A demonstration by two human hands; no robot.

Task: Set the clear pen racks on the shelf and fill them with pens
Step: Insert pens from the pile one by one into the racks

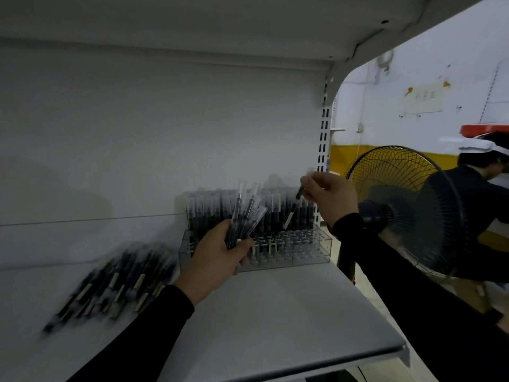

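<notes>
A white shelf (275, 326) fills the lower part of the head view, its front edge nearest the camera, with two dark sleeves reaching in over it. To the left, lying flat on the shelf surface, is a loose pile of pens (115, 285) with dark barrels and pale clips, blurred in the frame. Nearer the middle, the left hand (217, 257) has its fingers curled around a bundle of pens (245, 219), which fan upward and slightly to the right with their clear caps uppermost. Just behind this hand stands a clear pen rack (303, 249) on the shelf, set against the white back panel (137, 133) near the shelf's right end; its rear rows are filled with upright pens (220, 213), while the front rows show bare holes. Above the rack's right part, the right hand (327, 197) pinches a single pen (299, 193) between thumb and fingertips, the pen's dark end pointing down towards the rack; whether it touches the rack cannot be told. To the right of the shelf upright stands a floor fan (407, 210) with a wire guard. Beyond the fan, another person (479, 188) in dark clothing with a white cap bends forward before a white and yellow wall (427, 78).
</notes>
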